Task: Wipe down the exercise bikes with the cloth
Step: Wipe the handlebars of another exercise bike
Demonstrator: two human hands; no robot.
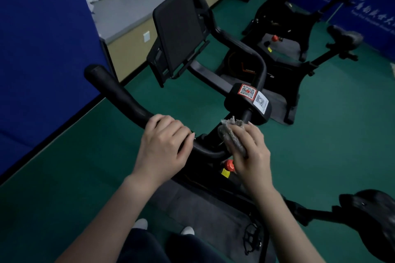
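**Wiping the near bike's handlebar, second bike untouched as far as I can see**

I have my left hand (165,145) wrapped around the handlebar (119,94) of the near bike (248,102), fingers curled over the bar to steady it. My right hand (249,151) grips the cloth (232,137), a grey bunched rag, and presses it against the bar's middle section just beside the stem, close below the block with the two code stickers (253,96).

On progress, I judge I am early. The cloth sits on the handlebar's centre, and I cannot tell from the surfaces which parts are already clean. The screen (179,30), the saddle (372,215) at lower right and the frame all seem left to do, and the second bike (284,34) stands well apart behind, with no cloth near it.

The near bike's long axis runs from the saddle at lower right up towards the screen at upper left, so it faces away from me, towards the blue wall (42,49). The cloth lies bunched lengthwise under my palm, roughly across the bar.
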